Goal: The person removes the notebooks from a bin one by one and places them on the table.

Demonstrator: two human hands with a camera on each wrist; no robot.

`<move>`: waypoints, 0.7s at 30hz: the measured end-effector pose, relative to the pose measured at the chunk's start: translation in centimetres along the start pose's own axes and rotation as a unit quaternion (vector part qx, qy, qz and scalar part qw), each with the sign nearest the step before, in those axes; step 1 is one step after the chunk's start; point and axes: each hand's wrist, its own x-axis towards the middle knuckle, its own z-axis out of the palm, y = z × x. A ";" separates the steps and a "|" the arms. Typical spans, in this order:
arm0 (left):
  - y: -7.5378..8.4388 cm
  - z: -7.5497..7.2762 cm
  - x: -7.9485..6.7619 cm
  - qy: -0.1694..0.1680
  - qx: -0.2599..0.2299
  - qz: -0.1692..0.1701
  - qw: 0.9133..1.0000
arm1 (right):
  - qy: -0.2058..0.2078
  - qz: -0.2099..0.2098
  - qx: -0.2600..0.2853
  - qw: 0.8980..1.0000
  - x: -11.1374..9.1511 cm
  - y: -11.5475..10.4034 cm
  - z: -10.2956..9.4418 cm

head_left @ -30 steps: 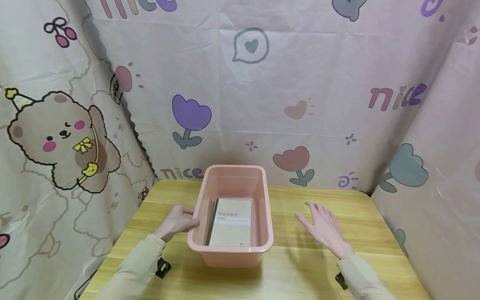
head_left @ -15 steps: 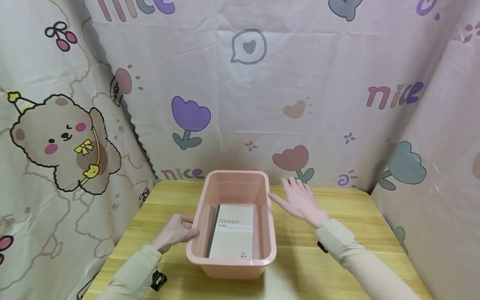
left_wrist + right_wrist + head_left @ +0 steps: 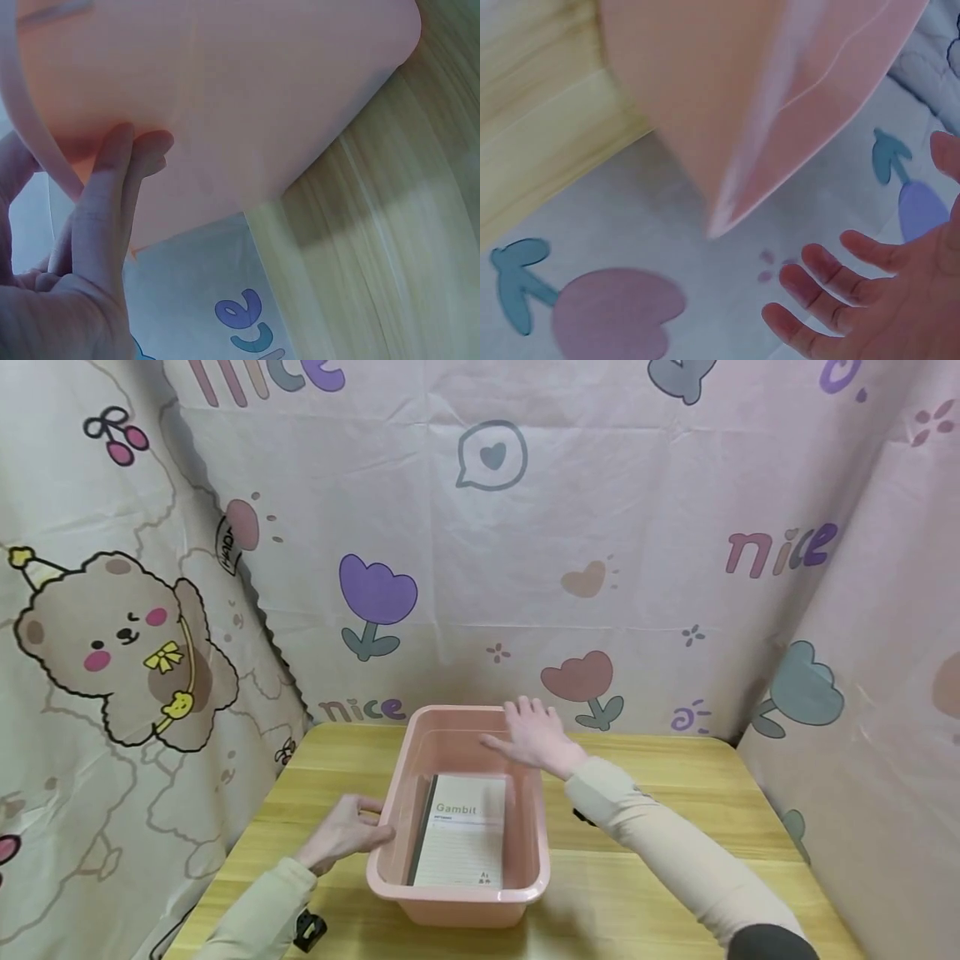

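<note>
A pink plastic bin (image 3: 461, 912) stands on the wooden table, its long side running away from me. Flat inside it lies a pale notebook (image 3: 465, 839) marked "Gambit", with a dark spine on the left. My left hand (image 3: 342, 833) grips the bin's left rim; in the left wrist view its fingers (image 3: 101, 217) lie against the outer wall. Above the bin's far right corner is my right hand (image 3: 534, 737), fingers spread. The right wrist view shows this hand (image 3: 877, 292) holding nothing, apart from the bin wall (image 3: 682, 67).
The wooden table (image 3: 637, 877) extends on both sides of the bin. A printed curtain (image 3: 480, 568) hangs right behind the table's far edge and down both sides. Each wrist carries a small black device, such as the left wrist device (image 3: 309, 930).
My right hand has moved left and farther away, from beside the bin to above its far right corner. The bin, with my left hand still on it, sits slightly lower in view.
</note>
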 end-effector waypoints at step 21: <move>-0.3 0.1 -0.9 -0.015 -0.019 0.007 1.000 | -0.072 0.029 -0.022 0.997 5.5 -7.5 4.8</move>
